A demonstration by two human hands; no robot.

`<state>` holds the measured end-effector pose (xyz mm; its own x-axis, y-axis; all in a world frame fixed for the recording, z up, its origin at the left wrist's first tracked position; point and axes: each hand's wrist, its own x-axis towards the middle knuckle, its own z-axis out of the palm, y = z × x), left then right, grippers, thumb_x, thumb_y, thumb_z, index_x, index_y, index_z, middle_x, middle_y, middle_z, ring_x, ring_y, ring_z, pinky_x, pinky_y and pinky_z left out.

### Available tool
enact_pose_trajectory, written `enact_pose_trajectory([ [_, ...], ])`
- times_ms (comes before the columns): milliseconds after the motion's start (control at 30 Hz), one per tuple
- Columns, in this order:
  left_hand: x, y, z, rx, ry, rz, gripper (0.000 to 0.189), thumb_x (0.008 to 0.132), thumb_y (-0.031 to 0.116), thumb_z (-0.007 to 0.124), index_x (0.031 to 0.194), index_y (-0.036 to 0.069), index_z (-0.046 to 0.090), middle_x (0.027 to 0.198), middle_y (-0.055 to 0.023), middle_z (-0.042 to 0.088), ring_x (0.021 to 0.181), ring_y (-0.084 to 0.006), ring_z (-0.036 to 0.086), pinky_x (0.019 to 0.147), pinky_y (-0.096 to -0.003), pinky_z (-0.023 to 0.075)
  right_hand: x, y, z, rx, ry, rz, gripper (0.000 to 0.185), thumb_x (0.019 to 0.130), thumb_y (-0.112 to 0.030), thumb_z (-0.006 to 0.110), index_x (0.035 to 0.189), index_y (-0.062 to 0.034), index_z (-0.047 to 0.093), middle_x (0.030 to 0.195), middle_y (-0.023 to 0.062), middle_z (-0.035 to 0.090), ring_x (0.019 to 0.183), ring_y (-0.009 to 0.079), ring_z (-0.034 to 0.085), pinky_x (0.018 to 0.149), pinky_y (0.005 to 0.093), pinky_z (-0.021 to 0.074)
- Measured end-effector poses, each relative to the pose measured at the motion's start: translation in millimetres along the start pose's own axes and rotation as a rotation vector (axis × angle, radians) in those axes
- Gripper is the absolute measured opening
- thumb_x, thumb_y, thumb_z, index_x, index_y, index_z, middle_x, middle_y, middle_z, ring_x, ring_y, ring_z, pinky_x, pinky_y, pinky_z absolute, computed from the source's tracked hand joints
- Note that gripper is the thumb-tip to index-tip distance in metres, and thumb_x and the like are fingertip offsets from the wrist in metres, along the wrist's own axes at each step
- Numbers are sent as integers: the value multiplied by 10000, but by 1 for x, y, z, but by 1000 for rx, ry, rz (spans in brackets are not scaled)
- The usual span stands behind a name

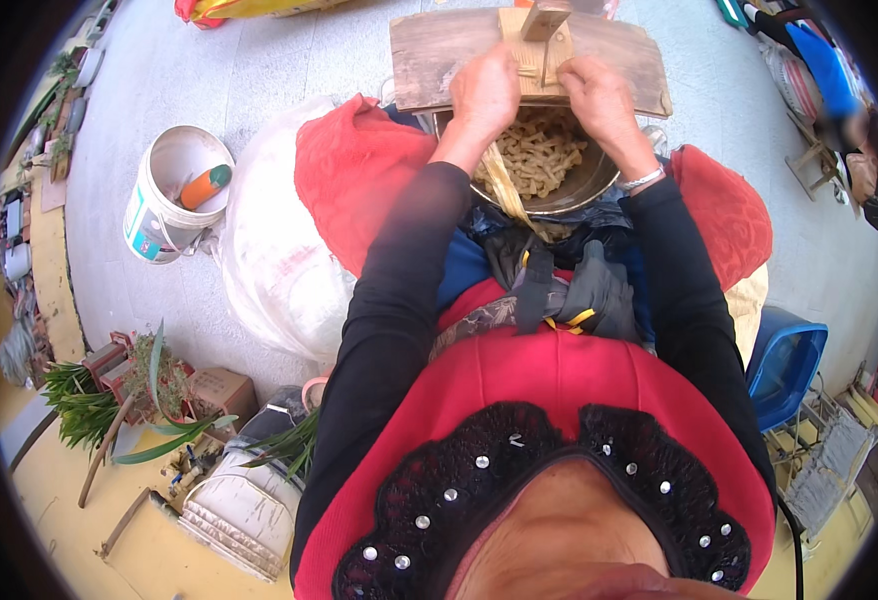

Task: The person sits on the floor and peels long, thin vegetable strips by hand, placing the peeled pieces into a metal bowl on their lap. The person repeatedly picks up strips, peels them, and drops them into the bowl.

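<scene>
Both of my hands are over a wooden board [439, 52] laid across a metal pot [608, 180] between my knees. My left hand [486, 90] and my right hand [596, 94] pinch a short length of pale yellow strip [527, 72] near a thin upright rod [545, 64]. The rod stands by a wooden post [545, 19] on a lighter wood block [518, 45]. Longer pale strips [506, 187] hang over the pot's near side towards my lap. Several small, twisted, pale pieces [536, 154] are heaped in the pot. My fingers partly hide the strip's ends.
Red cloths [364, 180] [720, 214] cover both knees. At left are a clear plastic bag [281, 247] and a white bucket [161, 202] holding an orange-and-green object [205, 187]. A blue plastic tub [788, 367] stands at right. Potted plants [83, 405] and a cardboard box [221, 397] are behind left.
</scene>
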<state>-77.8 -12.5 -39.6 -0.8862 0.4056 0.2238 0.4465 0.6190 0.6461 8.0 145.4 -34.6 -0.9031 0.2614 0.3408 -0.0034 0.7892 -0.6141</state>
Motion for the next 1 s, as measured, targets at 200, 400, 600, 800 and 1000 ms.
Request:
enact_pose_trajectory([
  [200,-19,-5,-6,-498,-123,-142,128,938,148,601,861,50,632,696,-63,645,625,-188,609,584,-306,476,-20,-38,-17,-269,170,-235,114,882,-207,657,955,-134,704,959,35,673,963,251,609,831,411,425],
  [400,-59,47,-32,-1351,-655,-527,245,1028,257,494,995,38,597,662,-5,546,486,-73,423,464,-219,364,-10,-61,-31,-191,131,-152,193,896,-303,667,847,-117,675,723,95,651,715,294,641,654,396,479],
  [600,-74,36,-70,-797,-502,-64,281,1019,260,528,925,20,640,655,14,525,540,-78,458,504,-242,386,-26,-60,-63,160,-148,64,238,903,-262,674,829,-35,688,683,151,626,600,282,619,547,367,466],
  [800,-42,100,-165,-663,-254,379,263,994,210,577,912,-13,692,737,-7,627,707,-79,563,612,-240,442,-52,-164,-127,881,-616,165,147,913,-55,622,977,41,712,790,77,703,661,81,611,607,230,483],
  [1000,-50,95,-126,-1215,-529,129,411,1046,326,471,1097,-35,660,723,24,551,645,-15,450,547,-198,347,-42,-143,-113,1458,-231,190,308,964,-204,637,1130,52,677,893,73,705,719,47,605,673,199,494],
])
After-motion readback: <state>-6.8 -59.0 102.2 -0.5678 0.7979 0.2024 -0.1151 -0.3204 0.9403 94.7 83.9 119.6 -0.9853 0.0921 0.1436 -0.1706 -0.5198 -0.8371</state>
